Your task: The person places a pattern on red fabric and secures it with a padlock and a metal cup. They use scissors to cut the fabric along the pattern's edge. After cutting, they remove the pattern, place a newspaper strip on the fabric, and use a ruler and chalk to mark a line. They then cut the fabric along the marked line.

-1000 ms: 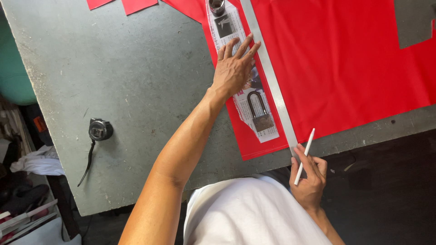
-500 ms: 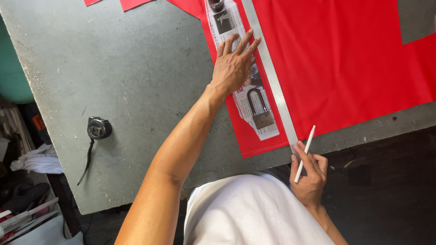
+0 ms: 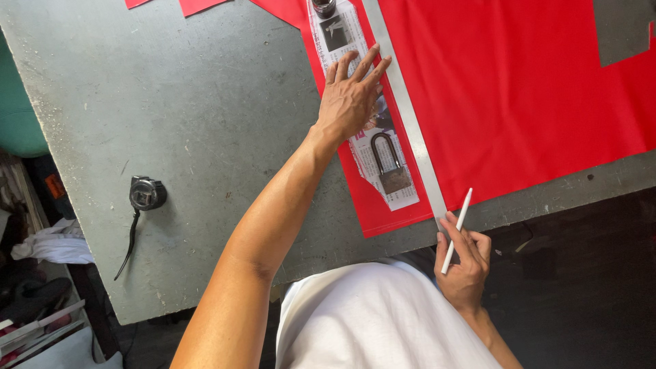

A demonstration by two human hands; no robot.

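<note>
1. A long metal ruler (image 3: pixel 410 130) is laid across red cloth (image 3: pixel 519 96), its near end at the table (image 3: pixel 205 123) edge.
2. Bare table is left open well left of the ruler.
3. The left hand (image 3: pixel 350 102) is pressed flat, fingers spread, touching the ruler's left edge.
4. A white pencil (image 3: pixel 456 230) is gripped in the right hand (image 3: pixel 465 263), just beside the ruler's near end.
5. A padlock (image 3: pixel 389 167) is seen on paper (image 3: pixel 372 147), just left of the ruler.

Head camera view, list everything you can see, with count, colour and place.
Table: one, grey, across the view.
Fabric: one large sheet, red, right half of the table.
Ruler: one, long, metal, on the fabric.
Paper strip: one, printed, beside the ruler.
Padlock: one, dark, on the paper strip.
Tape measure: one, black, left on the table.
Left hand: flat on the paper strip.
Right hand: holding a white marking stick.
</note>
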